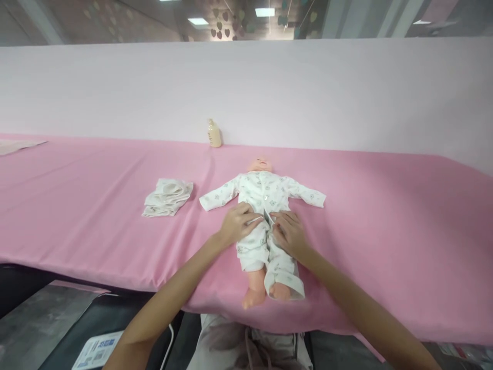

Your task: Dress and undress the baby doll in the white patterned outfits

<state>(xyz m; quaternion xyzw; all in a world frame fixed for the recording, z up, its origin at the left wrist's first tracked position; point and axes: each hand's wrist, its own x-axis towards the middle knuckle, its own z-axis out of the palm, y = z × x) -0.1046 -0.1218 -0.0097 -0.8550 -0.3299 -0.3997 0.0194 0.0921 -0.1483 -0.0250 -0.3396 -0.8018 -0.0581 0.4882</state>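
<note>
A baby doll (254, 288) lies on its back, its head toward the wall and its feet toward me. It wears a white printed baby outfit (257, 187) with long sleeves spread to both sides. The outfit is buttoned at the chest, and a small gap shows at the waist. My left hand (239, 224) pinches the front edge on the left of this gap. On the other side, my right hand (290, 234) has its fingers closed on the opposite edge. One trouser leg is pushed up above the doll's foot; the other reaches its foot.
A pink sheet (385, 231) covers the table. Folded white cloth (168, 197) lies left of the doll. A cream pump bottle (214, 134) stands against the white wall (246, 87). A pale flat cloth (17, 146) lies at the far left. Below is a labelled white object (96, 352).
</note>
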